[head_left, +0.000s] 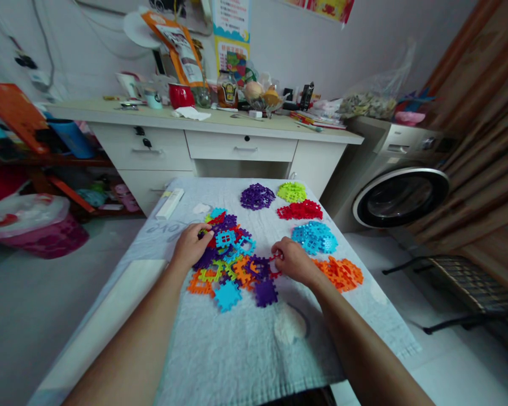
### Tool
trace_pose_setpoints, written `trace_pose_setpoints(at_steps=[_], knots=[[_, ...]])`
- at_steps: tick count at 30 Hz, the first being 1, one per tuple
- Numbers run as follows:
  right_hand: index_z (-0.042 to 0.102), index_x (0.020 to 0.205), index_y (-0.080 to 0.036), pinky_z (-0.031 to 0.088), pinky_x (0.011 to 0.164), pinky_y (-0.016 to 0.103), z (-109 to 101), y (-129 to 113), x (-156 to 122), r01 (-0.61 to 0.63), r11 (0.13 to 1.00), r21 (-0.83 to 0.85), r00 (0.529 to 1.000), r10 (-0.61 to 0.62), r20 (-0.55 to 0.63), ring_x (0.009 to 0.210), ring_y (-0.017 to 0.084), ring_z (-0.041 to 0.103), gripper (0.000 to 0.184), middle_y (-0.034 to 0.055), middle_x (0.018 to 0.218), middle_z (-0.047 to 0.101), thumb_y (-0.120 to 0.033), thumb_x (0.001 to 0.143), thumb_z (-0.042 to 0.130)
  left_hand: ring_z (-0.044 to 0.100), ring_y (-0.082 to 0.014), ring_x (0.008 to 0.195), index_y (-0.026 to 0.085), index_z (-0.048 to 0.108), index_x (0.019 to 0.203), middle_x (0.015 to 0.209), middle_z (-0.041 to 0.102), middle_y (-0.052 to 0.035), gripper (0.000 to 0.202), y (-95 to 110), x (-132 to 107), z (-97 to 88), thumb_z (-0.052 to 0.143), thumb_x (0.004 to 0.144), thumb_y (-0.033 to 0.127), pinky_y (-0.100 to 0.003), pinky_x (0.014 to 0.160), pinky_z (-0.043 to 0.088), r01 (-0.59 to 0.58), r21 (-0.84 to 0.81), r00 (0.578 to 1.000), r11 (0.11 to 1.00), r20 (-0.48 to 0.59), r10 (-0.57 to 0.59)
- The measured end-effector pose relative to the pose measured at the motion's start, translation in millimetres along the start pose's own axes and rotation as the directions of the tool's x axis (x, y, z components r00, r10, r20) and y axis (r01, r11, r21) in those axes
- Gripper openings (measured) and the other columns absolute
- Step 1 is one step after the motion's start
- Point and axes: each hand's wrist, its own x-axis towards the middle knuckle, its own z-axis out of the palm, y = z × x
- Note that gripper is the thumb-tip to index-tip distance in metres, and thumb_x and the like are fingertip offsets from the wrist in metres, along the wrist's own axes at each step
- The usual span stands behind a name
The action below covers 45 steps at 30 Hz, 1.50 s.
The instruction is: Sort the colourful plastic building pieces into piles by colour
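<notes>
R grip (292, 260) is at the near-right edge of the mixed heap (232, 259), thumb and forefinger pressed together on a red piece (275, 258) that looks half hooked under its neighbours. To do this well, I'd judge: lift straight up w/ a small wiggle so the notches let go, don't drag sideways and scatter the heap. Hold the heap steady w/ the L grip (190, 245), which sits on the heap's far-left edge, fingers curled down onto the pieces. Can't tell if it pinches one or just rests there. Red pile (300, 210) lies beyond the R grip, blue pile (314, 237) just beyond it and nearer, orange pile (341, 272) right beside it on the outer side. All on the cloth-covered worktop (237, 349).
</notes>
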Motion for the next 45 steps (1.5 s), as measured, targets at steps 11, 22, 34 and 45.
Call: trace_pose_setpoints(at_steps=[11, 22, 34, 45], knots=[[0.067, 0.081, -0.015, 0.033, 0.058, 0.021, -74, 39, 54, -0.12, 0.984, 0.135, 0.977, 0.141, -0.159, 0.066, 0.011, 0.053, 0.013, -0.0014, 0.071, 0.063, -0.01, 0.073, 0.059, 0.063, -0.0254, 0.104, 0.022, 0.067, 0.093, 0.105, 0.068, -0.0074, 0.03, 6, 0, -2.5, 0.053, 0.079, 0.045, -0.041, 0.099, 0.047, 0.014, -0.009, 1.0, 1.0, 0.0, -0.014], [0.074, 0.095, -0.014, 0.045, 0.067, 0.022, -59, 72, 124, -0.485, 0.87, 0.082, 0.821, 0.486, -0.3, 0.077, 0.017, 0.068, 0.019, 0.0105, 0.088, 0.075, -0.02, 0.08, 0.064, 0.062, -0.0247, 0.103, 0.022, 0.066, 0.094, 0.105, 0.068, -0.0071, 0.029, 4, 0, -1.2, 0.053, 0.079, 0.044, -0.041, 0.099, 0.047, 0.002, -0.021, 1.0, 1.0, 0.006, -0.002], [0.07, 0.11, -0.013, 0.049, 0.081, 0.031, -51, 52, 116, -0.558, 0.822, -0.111, 0.799, 0.497, -0.338, 0.102, 0.026, 0.067, 0.028, 0.0187, 0.109, 0.072, -0.021, 0.088, 0.055, 0.063, -0.0245, 0.103, 0.022, 0.066, 0.093, 0.103, 0.069, -0.0065, 0.029, 3, -1, -0.9, 0.054, 0.079, 0.044, -0.04, 0.098, 0.047, -0.004, -0.026, 1.0, 1.0, 0.001, 0.004], [0.071, 0.103, -0.016, 0.042, 0.072, 0.026, -30, -8, 49, -0.068, 0.998, -0.015, 0.995, 0.066, -0.07, 0.082, 0.017, 0.064, 0.021, 0.0074, 0.093, 0.073, -0.024, 0.086, 0.061, 0.062, -0.0242, 0.104, 0.023, 0.067, 0.096, 0.104, 0.068, -0.0063, 0.029, 2, -1, -0.5, 0.054, 0.081, 0.044, -0.04, 0.099, 0.047, -0.009, -0.01, 1.0, 1.0, 0.0, 0.009]])
